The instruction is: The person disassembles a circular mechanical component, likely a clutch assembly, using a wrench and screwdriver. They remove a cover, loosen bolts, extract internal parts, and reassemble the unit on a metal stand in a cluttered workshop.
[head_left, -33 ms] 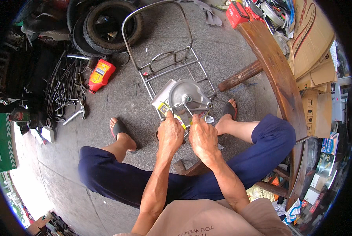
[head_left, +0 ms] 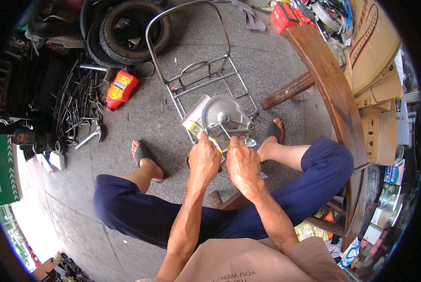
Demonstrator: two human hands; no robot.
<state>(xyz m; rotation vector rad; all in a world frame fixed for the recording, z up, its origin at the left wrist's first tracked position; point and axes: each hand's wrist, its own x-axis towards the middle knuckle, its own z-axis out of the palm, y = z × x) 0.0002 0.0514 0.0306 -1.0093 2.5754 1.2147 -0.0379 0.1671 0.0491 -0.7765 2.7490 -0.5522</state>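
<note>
"Risk?"
"Over the metal frame (head_left: 202, 85), the round metal plate (head_left: 214, 110) could tip under uneven pressure."
"Grip?"
"Left hand (head_left: 204, 159) and right hand (head_left: 243, 162) are at its near edge; whether either is clamped, I can't tell."

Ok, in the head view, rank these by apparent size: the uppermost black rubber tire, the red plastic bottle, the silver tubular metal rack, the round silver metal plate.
1. Silver tubular metal rack
2. Uppermost black rubber tire
3. Round silver metal plate
4. Red plastic bottle
</note>
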